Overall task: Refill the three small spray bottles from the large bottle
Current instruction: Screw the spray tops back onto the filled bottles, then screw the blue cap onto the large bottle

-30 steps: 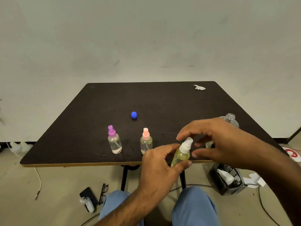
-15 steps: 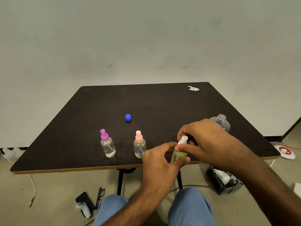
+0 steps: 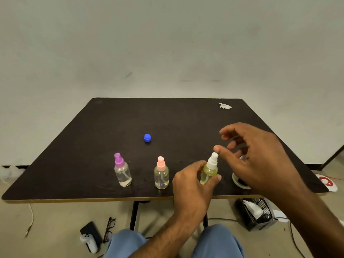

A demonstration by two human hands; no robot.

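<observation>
Two hands | left hand (image 3: 191,185) fingers grip white-capped bottle (image 3: 210,169) | right hand (image 3: 256,157) fingers spread, empty, just beside cap

Single head-worn view, looking forward and down.

Set above the near edge of the dark table (image 3: 93,146), close over both hands, facing the pale wall (image 3: 167,43) beyond. Wide enough to take in the whole tabletop, the floor (image 3: 55,220) underneath and blue-trousered knees (image 3: 217,243) at the bottom edge.
</observation>
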